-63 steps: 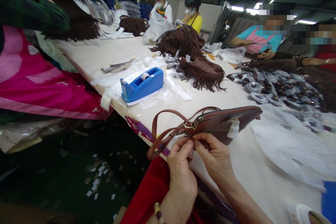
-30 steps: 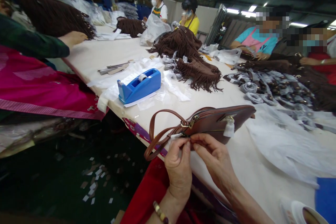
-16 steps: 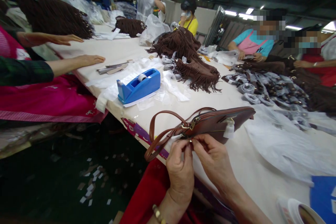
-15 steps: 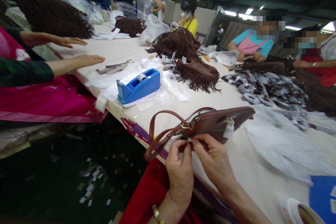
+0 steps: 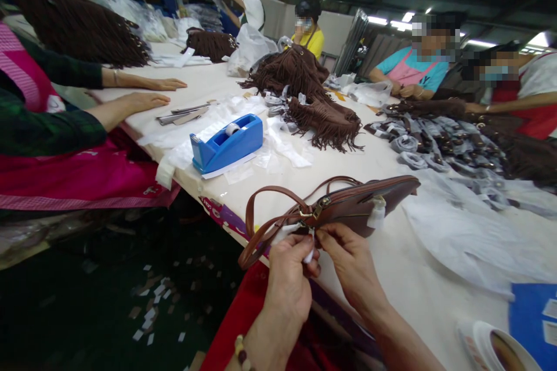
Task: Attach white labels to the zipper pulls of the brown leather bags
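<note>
Nearest: left hand (image 5: 290,281) and right hand (image 5: 350,264), together, pinching a small white wrap (image 5: 309,253) at the zipper end of a brown leather handbag (image 5: 361,203). Bag flat at the near edge of the table (image 5: 418,295), strap (image 5: 261,226) overhanging. Beyond, bare cloth, then blue tape dispenser (image 5: 227,144), fringed bags (image 5: 324,116).

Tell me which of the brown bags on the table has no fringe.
The smooth brown handbag at the near edge, by the person's left hand and right hand. The fringed bags farther back are shaggy suede.
</note>
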The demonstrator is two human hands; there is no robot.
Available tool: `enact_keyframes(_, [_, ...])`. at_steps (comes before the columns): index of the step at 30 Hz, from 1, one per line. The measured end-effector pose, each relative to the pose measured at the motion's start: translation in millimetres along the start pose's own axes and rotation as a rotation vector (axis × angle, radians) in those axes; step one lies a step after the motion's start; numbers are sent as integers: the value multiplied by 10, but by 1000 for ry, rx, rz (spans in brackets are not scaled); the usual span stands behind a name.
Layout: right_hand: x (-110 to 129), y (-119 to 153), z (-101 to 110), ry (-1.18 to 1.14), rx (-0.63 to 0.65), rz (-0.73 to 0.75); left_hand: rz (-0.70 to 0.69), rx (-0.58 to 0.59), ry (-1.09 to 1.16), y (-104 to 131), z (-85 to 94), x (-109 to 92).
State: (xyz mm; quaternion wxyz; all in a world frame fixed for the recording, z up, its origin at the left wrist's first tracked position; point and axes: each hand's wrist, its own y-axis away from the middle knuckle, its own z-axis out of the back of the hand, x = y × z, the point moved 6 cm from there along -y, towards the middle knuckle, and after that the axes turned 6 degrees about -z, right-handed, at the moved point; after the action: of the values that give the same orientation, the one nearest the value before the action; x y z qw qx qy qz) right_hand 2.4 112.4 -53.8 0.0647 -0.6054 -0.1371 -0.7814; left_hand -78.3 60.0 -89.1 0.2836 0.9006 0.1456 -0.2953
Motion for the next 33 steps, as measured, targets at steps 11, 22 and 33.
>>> enact_keyframes(11, [-331, 10, -247, -650, 257, -542, 239, -18, 83, 23, -7, 95])
enact_keyframes(22, [-381, -5, -341, -769, 398, -673, 360, -26, 0, 15, 39, 56])
enact_keyframes(33, [-384, -32, -367, -808, 472, -632, 436, -16, -12, -4, 57, 67])
